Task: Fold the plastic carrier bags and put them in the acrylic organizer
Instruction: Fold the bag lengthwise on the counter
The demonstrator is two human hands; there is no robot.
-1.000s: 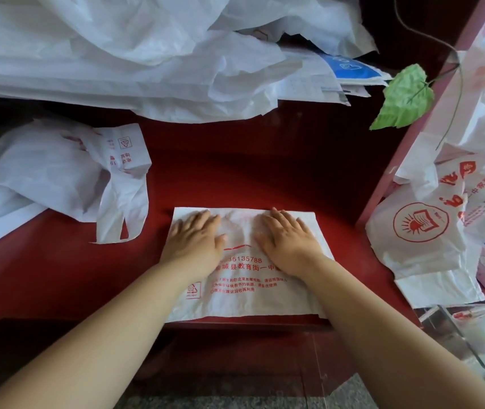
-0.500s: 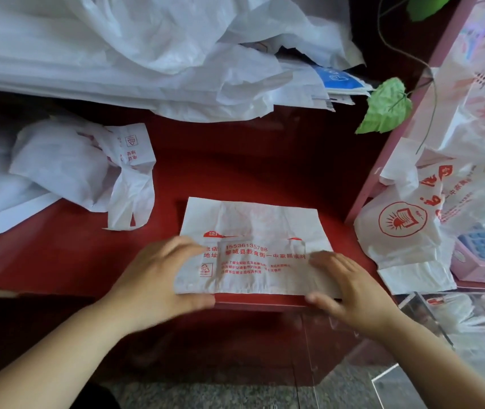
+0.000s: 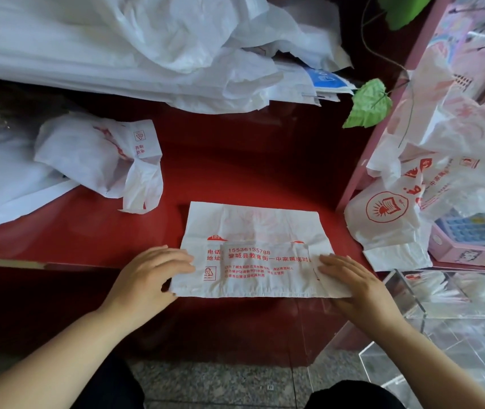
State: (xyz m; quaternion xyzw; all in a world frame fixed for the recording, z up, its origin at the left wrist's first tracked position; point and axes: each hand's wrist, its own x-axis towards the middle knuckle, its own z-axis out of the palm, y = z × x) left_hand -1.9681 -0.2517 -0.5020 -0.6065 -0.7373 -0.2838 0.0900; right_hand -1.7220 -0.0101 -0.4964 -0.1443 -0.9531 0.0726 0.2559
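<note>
A white carrier bag with red print point(image 3: 253, 231), folded flat into a rectangle, lies at the front edge of the red counter point(image 3: 235, 166). My left hand point(image 3: 147, 276) pinches its near left corner, thumb under the overhanging edge. My right hand point(image 3: 353, 284) holds the near right corner the same way. A clear acrylic organizer point(image 3: 418, 314) with folded bags inside stands low at the right. A crumpled white bag point(image 3: 96, 157) lies at the left of the counter.
A big heap of white bags point(image 3: 147, 48) fills the back. More printed bags point(image 3: 406, 208) spill over a pink shelf point(image 3: 383, 137) at the right, beside a pink box point(image 3: 471, 249). A green leaf point(image 3: 368, 104) hangs near the shelf post.
Both hands left the top of the bag, where they pressed flat, and came back to its near corners. They now grip the front edge, which is slightly lifted.
</note>
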